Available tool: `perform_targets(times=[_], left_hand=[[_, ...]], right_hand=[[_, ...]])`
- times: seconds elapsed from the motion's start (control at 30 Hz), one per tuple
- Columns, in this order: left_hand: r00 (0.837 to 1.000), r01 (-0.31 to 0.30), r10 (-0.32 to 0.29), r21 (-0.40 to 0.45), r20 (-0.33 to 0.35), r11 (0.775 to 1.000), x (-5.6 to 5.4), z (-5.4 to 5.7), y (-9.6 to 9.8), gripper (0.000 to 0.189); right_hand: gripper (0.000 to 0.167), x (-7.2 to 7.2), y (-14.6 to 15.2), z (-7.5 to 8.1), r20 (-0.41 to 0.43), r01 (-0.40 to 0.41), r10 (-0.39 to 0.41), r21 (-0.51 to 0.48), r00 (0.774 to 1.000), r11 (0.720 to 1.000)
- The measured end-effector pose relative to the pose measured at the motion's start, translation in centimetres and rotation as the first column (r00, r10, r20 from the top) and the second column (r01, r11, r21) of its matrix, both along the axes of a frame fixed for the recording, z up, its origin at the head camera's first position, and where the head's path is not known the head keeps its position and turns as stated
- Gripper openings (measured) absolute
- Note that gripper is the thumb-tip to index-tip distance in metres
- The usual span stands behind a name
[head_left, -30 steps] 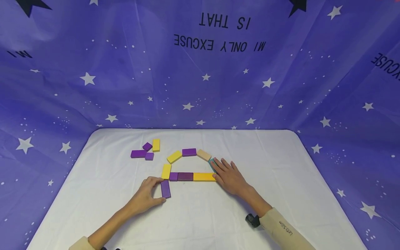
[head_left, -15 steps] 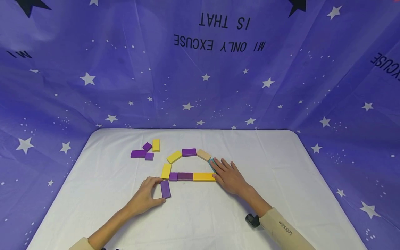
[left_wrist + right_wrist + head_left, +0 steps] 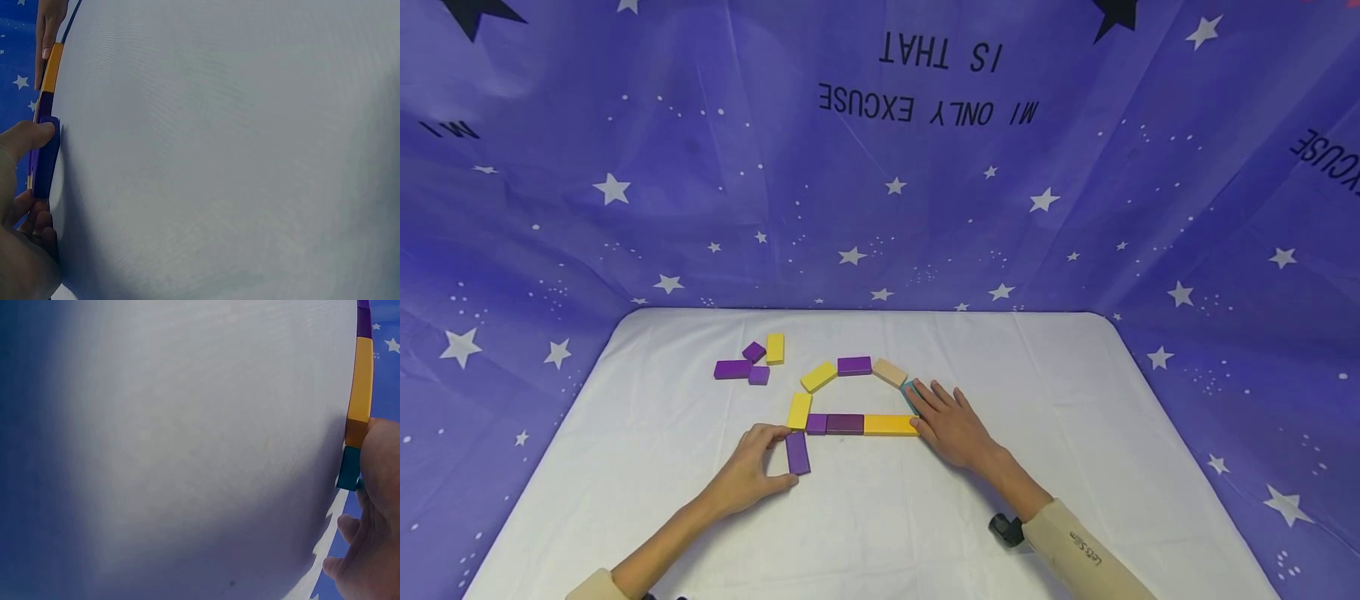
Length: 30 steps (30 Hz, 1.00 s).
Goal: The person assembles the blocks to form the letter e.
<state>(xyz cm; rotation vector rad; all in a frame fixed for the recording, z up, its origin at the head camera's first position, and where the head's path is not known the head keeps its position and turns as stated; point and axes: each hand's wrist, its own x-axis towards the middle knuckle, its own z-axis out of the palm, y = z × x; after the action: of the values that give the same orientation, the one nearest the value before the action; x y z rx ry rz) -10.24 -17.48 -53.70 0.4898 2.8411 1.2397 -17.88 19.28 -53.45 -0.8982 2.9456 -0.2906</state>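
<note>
The left hand pinched a purple block by its ends on the white worktop, just beside a yellow block; the right hand, fingers extended, touched a teal block.

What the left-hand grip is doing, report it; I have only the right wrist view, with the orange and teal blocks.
Observer: The left-hand grip pinches a purple block by its two ends.
Operator: Now tell me what follows the teal block on the far side of the orange block.
Observer: A tan block comes next to the teal one, in an arch of blocks.
Operator: Report any blocks set apart.
Observer: Four, at the left in the head view: a yellow block and three purple blocks.
</note>
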Motion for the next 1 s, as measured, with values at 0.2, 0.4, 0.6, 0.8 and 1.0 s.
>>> perform_targets(times=[0.2,0.4,0.6,0.8,1.0], left_hand=[[1.000,0.000,0.000,0.005,-0.013,1.000,-0.03,-0.23,-0.02,0.065],[1.000,0.002,-0.002,0.015,-0.013,1.000,0.01,-0.27,0.01,0.066],[1.000,0.002,-0.002,0.023,-0.004,1.000,0.01,-0.22,0.10,0.066],[1.000,0.000,0.000,0.020,-0.008,1.000,-0.05,-0.29,0.13,0.066],[1.000,-0.004,0.004,0.012,-0.011,1.000,-0.12,-0.52,0.12,0.067]], right_hand=[[0.056,0.03,-0.01,0.05,-0.001,-0.002,0.002,-0.001,1.000,1.000],[0.056,0.14,-0.10,0.31,-0.006,-0.005,0.005,-0.007,1.000,1.000],[0.056,0.14,-0.08,0.27,-0.014,-0.011,0.011,-0.007,1.000,1.000],[0.056,0.07,-0.05,0.18,-0.023,-0.009,0.009,-0.009,1.000,1.000],[0.056,0.00,-0.08,0.14,-0.012,-0.008,0.008,-0.012,1.000,1.000]])
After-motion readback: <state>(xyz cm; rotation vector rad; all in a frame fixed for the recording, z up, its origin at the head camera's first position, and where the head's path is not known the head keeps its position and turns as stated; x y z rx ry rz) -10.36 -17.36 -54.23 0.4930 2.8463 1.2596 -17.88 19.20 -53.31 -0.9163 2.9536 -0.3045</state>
